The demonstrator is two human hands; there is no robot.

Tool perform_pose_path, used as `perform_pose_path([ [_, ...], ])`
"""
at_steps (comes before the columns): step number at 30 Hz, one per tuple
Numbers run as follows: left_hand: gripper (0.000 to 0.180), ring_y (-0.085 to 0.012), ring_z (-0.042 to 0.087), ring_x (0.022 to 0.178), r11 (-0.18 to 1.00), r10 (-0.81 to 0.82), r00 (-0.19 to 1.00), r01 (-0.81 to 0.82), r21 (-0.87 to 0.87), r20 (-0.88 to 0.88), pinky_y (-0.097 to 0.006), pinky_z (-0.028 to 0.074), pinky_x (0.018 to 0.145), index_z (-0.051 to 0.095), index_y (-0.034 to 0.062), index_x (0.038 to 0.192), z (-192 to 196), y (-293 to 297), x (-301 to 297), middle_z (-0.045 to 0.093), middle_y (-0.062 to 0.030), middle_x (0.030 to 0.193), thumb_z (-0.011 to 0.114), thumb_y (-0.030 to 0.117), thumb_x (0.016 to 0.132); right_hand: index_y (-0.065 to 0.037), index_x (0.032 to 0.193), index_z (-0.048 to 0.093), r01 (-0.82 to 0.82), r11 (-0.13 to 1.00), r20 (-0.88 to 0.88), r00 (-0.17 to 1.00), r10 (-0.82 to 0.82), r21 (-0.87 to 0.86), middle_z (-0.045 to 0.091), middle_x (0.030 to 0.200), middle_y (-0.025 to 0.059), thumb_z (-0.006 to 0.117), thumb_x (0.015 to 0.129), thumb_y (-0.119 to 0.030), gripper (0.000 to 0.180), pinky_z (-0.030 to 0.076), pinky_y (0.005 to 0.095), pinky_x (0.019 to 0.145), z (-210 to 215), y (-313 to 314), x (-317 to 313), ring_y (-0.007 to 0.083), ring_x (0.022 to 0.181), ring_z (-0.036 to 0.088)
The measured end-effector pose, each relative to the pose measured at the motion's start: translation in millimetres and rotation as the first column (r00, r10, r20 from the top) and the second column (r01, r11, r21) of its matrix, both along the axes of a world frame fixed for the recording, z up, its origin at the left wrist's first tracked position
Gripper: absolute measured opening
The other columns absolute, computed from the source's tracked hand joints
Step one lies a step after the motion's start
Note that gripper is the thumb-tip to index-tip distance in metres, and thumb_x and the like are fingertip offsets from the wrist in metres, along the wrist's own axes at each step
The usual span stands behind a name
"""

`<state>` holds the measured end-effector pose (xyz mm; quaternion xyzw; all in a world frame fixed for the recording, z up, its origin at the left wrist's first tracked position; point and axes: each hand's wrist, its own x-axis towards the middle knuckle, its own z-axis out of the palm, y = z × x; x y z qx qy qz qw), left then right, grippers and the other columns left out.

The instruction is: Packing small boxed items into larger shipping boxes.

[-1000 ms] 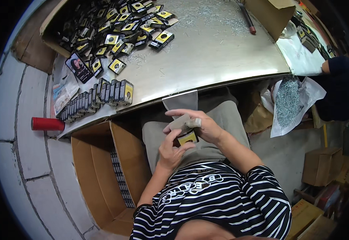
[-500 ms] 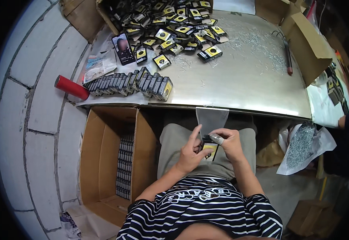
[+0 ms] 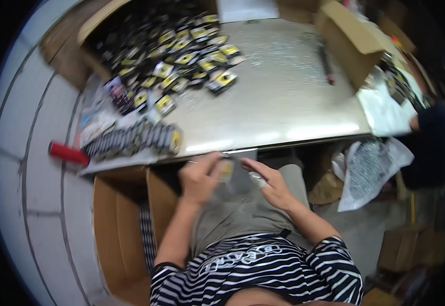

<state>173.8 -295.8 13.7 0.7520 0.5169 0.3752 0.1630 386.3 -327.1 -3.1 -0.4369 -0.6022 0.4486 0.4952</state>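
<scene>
- While motion is blurring the view, a small black-and-yellow box (image 3: 226,171) is sitting on the wearer's side of the table (image 3: 293,107), just off its near edge.
- Drop risk, judged: the left hand (image 3: 197,179) appears to be grasping the box by the fingers alone; a weak pinch could be letting it slip below the table.
- Snag risk, judged: a grey sheet (image 3: 244,179) is hanging from the table's near edge behind the box, possibly catching a corner.
- Left pose: forearm is running up toward the table's near edge, knuckles uppermost, fingers bending around the box.
- Right pose: the right hand (image 3: 274,188) is hovering before the same edge, apart from the box, fingers loosely curving, released; a pale wrap (image 3: 257,179) is covering one fingertip.
- Topple risk, judged: a row of upright boxes (image 3: 130,140) is standing along the table's near left edge; a left-hand bump could be tipping it.
</scene>
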Motion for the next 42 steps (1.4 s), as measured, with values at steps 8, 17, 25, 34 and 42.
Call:
perform_pose_path([
  [8, 0.061, -0.0365, 0.047, 0.118, 0.985, 0.113, 0.763, -0.004, 0.17, -0.637, -0.042, 0.041, 0.095, 0.05, 0.0097, 0.126, 46.8, 104.9, -25.2, 0.045, -0.0179, 0.132, 0.074, 0.007, 0.07, -0.003, 0.127, 0.051, 0.141, 0.851, 0.597, 0.655, -0.464, 0.507, 0.052, 0.13, 0.0198, 0.052, 0.083, -0.004, 0.044, 0.037, 0.039, 0.105, -39.3, 184.0, 147.0, 0.034, 0.123, 0.048],
  [17, 0.07, -0.0368, 0.055, 0.108, 0.97, -0.026, 0.827, -0.115, -0.215, -0.562, -0.042, 0.047, 0.087, 0.047, -0.0002, 0.124, -4.7, 265.2, 35.0, 0.055, -0.0216, 0.12, 0.078, 0.028, 0.068, 0.005, 0.136, 0.036, 0.275, 0.886, 0.835, 0.317, -0.45, 0.373, 0.032, 0.144, 0.0272, 0.044, 0.089, -0.017, 0.053, 0.023, 0.0455, 0.112, -54.3, 293.9, 160.0, 0.0398, 0.135, 0.028],
  [25, 0.052, -0.0336, 0.063, 0.092, 0.954, -0.119, 0.991, 0.097, -0.282, -0.063, -0.039, 0.049, 0.081, 0.054, -0.0027, 0.111, -0.7, 243.7, 44.5, 0.065, -0.0191, 0.095, 0.071, 0.022, 0.069, 0.009, 0.136, 0.033, 0.059, 0.925, 0.837, 0.409, -0.365, 0.375, 0.024, 0.148, 0.0251, 0.046, 0.085, -0.011, 0.056, 0.019, 0.0438, 0.115, -56.3, 230.2, 38.2, 0.0399, 0.138, 0.023],
  [34, 0.051, -0.0137, 0.061, 0.071, 0.997, 0.015, 0.96, -0.036, 0.071, 0.278, -0.027, 0.048, 0.062, 0.052, 0.0011, 0.122, -7.6, 168.2, -1.1, 0.064, -0.0109, 0.088, 0.066, 0.006, 0.074, 0.008, 0.134, 0.037, -0.046, 0.97, 0.841, 0.51, -0.182, 0.238, 0.032, 0.144, 0.0244, 0.045, 0.086, -0.011, 0.053, 0.022, 0.044, 0.114, -15.2, 175.2, 23.7, 0.0391, 0.137, 0.025],
  [42, 0.048, -0.0082, 0.055, 0.076, 0.963, 0.188, 0.788, -0.03, -0.269, 0.586, -0.021, 0.044, 0.065, 0.047, 0.0009, 0.127, -13.8, 147.3, 12.4, 0.061, -0.0077, 0.093, 0.064, 0.004, 0.082, 0.006, 0.132, 0.041, -0.002, 0.929, 0.823, 0.465, -0.327, 0.37, 0.033, 0.143, 0.0248, 0.052, 0.084, -0.02, 0.055, 0.028, 0.0486, 0.109, -56.5, 190.0, 10.9, 0.0403, 0.135, 0.028],
])
